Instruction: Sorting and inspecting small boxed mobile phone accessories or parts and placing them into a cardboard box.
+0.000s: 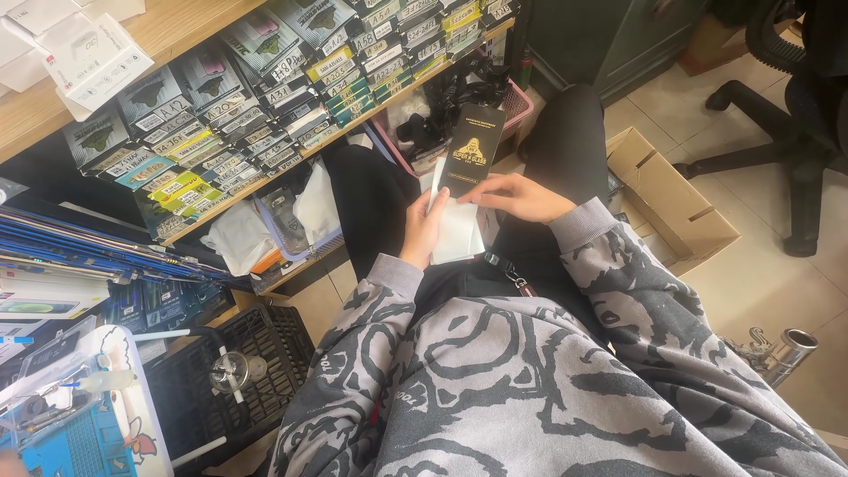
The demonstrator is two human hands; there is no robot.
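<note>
Gripping a flat black box (472,148) and white sleeve (458,231), both hands' (422,231) (519,196) fingers closed.

Wooden shelf (177,26) along the top left, packed with rows of small labelled boxes (265,88). Open cardboard box (671,203) on the tiled floor (777,265), black office chair (795,132) just beyond it. Black plastic crate (238,371) lower left, blue mat (79,442) beside it.

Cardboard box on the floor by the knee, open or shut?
Open. The cardboard box has its flaps folded outward, exposing the inside; contents cannot be made out.
</note>
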